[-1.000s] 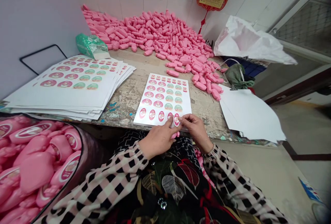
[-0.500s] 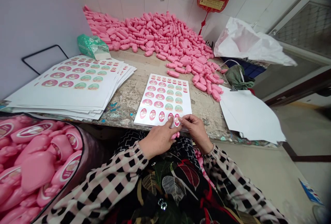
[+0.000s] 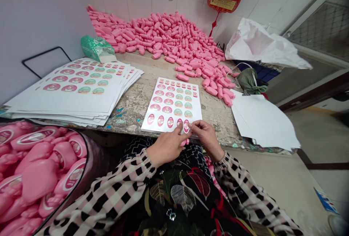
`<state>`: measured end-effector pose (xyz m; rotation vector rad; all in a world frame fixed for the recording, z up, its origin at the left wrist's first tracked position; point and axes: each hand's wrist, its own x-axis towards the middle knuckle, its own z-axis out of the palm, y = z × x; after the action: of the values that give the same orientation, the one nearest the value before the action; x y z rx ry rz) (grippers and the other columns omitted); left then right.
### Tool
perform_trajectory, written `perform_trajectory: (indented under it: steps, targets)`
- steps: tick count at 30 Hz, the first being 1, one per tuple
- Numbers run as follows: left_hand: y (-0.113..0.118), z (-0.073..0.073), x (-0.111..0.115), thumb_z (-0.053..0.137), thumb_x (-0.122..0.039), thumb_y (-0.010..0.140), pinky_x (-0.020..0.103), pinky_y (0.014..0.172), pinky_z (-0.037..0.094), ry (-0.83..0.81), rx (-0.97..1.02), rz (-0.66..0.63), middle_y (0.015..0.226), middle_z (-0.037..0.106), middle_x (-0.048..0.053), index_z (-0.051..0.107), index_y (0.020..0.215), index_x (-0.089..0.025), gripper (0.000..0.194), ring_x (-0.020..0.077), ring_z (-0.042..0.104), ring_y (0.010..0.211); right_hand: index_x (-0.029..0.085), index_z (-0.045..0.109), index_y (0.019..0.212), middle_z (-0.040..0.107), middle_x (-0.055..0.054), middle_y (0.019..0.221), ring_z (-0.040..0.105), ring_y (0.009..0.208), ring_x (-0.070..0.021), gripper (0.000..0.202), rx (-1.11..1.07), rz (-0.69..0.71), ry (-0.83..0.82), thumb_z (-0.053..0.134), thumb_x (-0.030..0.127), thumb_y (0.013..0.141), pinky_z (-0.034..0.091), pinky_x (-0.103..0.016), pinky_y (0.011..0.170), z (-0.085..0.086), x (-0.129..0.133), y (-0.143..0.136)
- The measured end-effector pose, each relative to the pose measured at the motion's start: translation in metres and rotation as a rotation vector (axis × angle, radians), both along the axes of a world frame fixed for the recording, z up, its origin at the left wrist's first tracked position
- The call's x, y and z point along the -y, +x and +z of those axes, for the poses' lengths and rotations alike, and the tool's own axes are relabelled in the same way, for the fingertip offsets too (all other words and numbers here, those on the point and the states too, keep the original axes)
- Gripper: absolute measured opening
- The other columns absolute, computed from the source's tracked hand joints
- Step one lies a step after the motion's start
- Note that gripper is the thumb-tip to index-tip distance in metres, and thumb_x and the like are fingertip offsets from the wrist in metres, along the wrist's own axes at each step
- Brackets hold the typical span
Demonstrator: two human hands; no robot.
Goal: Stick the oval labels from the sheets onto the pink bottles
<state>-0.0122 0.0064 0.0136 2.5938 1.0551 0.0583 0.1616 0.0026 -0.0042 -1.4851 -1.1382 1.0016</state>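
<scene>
A sheet of stickers (image 3: 174,98) with pink and green labels lies before me at the table's front edge. My right hand (image 3: 208,138) pinches at an oval pink-and-white sticker (image 3: 186,126) by the sheet's near right corner; whether it has lifted off the sheet I cannot tell. My left hand (image 3: 167,149) is closed around a small pink plastic bottle (image 3: 184,142), most of it hidden under the palm. The left index finger stretches to the sheet's lower edge, close beside that sticker.
Small pink plastic bottles (image 3: 163,32) are heaped along the wall. A stack of sticker sheets (image 3: 68,101) and a green plastic packet (image 3: 96,48) lie left. Labelled bottles fill a bag (image 3: 94,156) at lower left. White sheets (image 3: 263,121) overhang the table's edge at right.
</scene>
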Motion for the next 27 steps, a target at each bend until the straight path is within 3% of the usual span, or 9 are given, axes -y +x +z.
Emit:
perform_trajectory:
  steps: [17, 27]
  targets:
    - [-0.0001, -0.0008, -0.0007, 0.043, -0.031, 0.084, 0.041, 0.082, 0.047, -0.012, 0.015, -0.011, 0.149, 0.019, 0.007, 0.023, 0.137, -0.039, 0.058, 0.0255, 0.057, 0.103, 0.017, 0.062, 0.064, 0.057, 0.001, 0.061, 0.046, 0.056, -0.01, 0.028, -0.011, -0.01, -0.003, 0.07, 0.044, 0.062, 0.038, -0.024, 0.056, 0.0038, 0.0004, -0.0012]
    - [0.0, -0.0002, -0.001, 0.045, -0.029, 0.083, 0.041, 0.084, 0.046, -0.023, 0.013, -0.013, 0.15, 0.014, 0.006, 0.024, 0.137, -0.039, 0.059, 0.026, 0.055, 0.106, 0.017, 0.067, 0.07, 0.063, -0.002, 0.068, 0.051, 0.06, -0.0123, 0.031, 0.016, 0.003, -0.011, 0.069, 0.047, 0.063, 0.042, -0.026, 0.059, -0.0048, -0.0011, 0.003]
